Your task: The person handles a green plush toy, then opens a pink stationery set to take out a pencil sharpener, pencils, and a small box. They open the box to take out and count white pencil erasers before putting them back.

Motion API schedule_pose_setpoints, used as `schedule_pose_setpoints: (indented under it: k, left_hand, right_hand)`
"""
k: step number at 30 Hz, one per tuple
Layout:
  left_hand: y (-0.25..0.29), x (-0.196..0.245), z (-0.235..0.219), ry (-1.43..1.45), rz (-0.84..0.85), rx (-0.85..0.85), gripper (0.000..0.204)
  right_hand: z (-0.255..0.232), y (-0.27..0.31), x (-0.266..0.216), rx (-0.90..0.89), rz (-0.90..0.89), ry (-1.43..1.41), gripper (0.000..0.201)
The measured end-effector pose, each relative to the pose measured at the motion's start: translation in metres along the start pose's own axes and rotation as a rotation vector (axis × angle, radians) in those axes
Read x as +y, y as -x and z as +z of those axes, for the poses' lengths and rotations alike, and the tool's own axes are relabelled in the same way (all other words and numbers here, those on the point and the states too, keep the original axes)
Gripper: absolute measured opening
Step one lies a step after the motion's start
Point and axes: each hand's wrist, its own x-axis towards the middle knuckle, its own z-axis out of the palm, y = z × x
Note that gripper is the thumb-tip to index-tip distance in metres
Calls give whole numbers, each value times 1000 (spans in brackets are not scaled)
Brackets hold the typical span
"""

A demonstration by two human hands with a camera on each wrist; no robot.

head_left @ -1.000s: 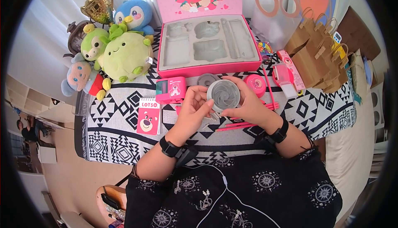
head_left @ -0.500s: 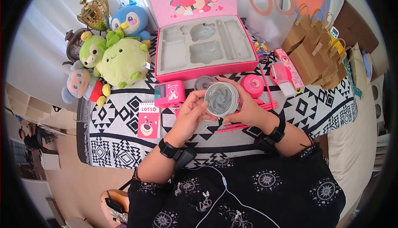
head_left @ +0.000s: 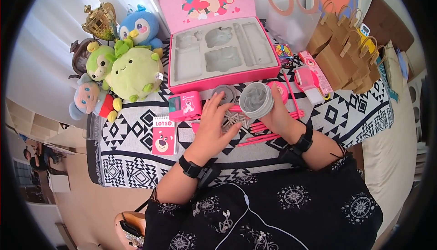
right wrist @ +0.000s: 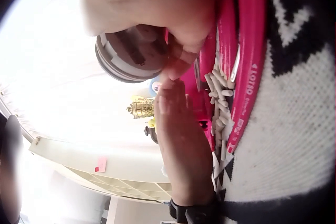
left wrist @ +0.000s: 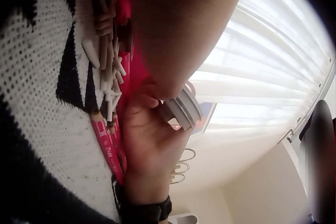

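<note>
A round grey tub [head_left: 258, 112] with a swirled inside is tilted above the table in the head view. My right hand [head_left: 278, 117] grips it from the right, fingers wrapped behind its wall. The left hand [head_left: 212, 125] is off the tub, its fingers spread, close to a grey round lid [head_left: 227, 90] that it partly covers. Below the tub lies a heap of short whitish rods [head_left: 245, 121]. Pink pencils [head_left: 260, 138] lie beside the heap. The left wrist view shows the tub [left wrist: 185, 109] in the right hand, and the right wrist view shows its dark side [right wrist: 134, 50].
A pink box [head_left: 218, 78] with a moulded grey insert stands open behind. A pink sharpener-like case [head_left: 189, 104] and a LOTSO notepad [head_left: 163, 136] lie left. Plush toys [head_left: 136, 72] crowd the far left; paper bags [head_left: 337, 61] stand at right.
My left hand has let go of the tub and moved left with its fingers spread. The right hand has carried the tub slightly right, uncovering the whitish rods.
</note>
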Motion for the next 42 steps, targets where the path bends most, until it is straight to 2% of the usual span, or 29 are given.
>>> schedule_pose_setpoints:
  k: [1, 6, 8, 9, 12, 21, 24, 28, 32, 38, 42]
  left_hand:
    - [0, -2, 3, -98, 6, -18, 54]
    - [2, -1, 8, -194, -51, -84, 63]
    - [2, 0, 9, -209, -56, -88, 66]
    - [2, 0, 9, -207, -70, -78, 66]
    - [3, 0, 9, -193, -100, -61, 66]
    - [3, -4, 9, -121, -108, -28, 57]
    - [2, -3, 7, -127, -82, -48, 56]
    - [1, 2, 7, -133, -84, -49, 63]
    - [0, 6, 6, -129, -98, -55, 67]
    - [-1, 7, 3, 28, -137, -2, 67]
    - [0, 9, -3, 35, 23, 96, 64]
  right_hand:
    - [-1, -1, 0, 0, -1, -1, 70]
    - [-1, -3, 4, 82, 11, -33, 75]
    - [-3, -3, 3, 14, 14, -15, 75]
    - [-3, -3, 2, -56, 17, 3, 76]
    - [-5, -1, 2, -86, 26, -87, 76]
    - [-1, -5, -3, -97, 168, -204, 78]
    - [-3, -5, -6, -199, 159, -222, 80]
    - [8, -1, -7, -135, 106, -164, 72]
    - [7, -1, -7, -174, 100, -134, 70]
    - [2, -2, -4, -192, 87, -115, 67]
    - [-1, -1, -2, -196, 148, -40, 70]
